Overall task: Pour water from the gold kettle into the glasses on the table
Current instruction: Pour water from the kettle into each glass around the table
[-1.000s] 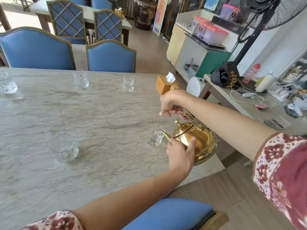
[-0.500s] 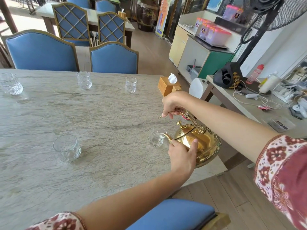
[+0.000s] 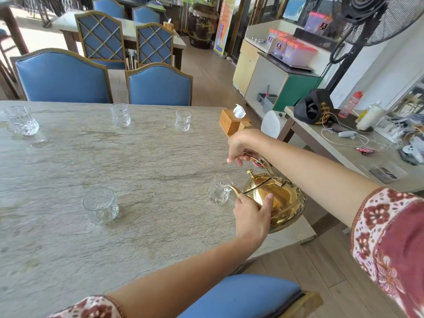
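Pouring is the step now. The gold kettle tips near the table's right edge, with its spout over the small glass just beside it. The right hand is closed around the kettle's handle. The left hand presses on the kettle's side to steady it. I cannot tell how full this glass is. I think 4 more glasses wait: 1 glass well left of the kettle, and 3 behind it. Next, level the kettle slowly, then carry it to another glass.
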Tool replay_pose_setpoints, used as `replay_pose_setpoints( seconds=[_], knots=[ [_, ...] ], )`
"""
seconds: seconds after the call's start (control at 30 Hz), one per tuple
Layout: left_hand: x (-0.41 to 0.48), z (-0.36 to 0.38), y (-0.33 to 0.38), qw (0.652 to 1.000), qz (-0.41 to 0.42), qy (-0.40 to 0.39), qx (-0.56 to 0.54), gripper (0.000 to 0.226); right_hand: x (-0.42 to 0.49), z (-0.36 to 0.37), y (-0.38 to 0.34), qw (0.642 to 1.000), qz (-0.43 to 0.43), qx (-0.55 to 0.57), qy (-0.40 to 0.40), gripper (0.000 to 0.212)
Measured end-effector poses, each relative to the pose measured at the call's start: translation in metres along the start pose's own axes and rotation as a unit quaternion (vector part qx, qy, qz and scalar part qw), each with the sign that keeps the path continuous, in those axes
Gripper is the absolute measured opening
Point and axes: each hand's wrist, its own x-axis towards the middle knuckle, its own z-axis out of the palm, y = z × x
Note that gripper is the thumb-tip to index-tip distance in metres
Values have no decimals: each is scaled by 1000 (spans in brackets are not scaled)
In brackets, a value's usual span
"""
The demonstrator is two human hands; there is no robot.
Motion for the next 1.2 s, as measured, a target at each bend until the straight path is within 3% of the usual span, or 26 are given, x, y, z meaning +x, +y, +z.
replay_pose_setpoints(
  seconds=[0.1, 0.23, 0.37, 0.5, 0.67, 0.93, 1.2],
  knots=[
    [1, -6, -2, 1000, -5, -12, 5, 78, -5, 2, -5, 1000, 8, 8, 2, 40],
    [-1, -15, -7, 999, 0, -32, 12, 61, -14, 8, -8, 999, 32, 33, 2, 43],
    [-4, -22, -19, 999, 6, -44, 13, 70, -29, 19, -5, 993, 44, 106, 23, 40],
    [-12, -30, -31, 997, 21, -56, 42, 74, -47, 38, 6, 977, 44, 197, 76, 33],
    [-23, -42, -44, 991, 77, -49, 95, 79, -78, 69, 20, 934, 30, 295, 199, 27],
    [-54, -61, -45, 967, 171, 0, 188, 96, -131, 85, 19, 906, -39, 343, 245, 30],
    [-80, -93, -57, 980, 119, 68, 147, 99, -153, 87, -26, 894, -129, 365, 227, 23]
  ],
)
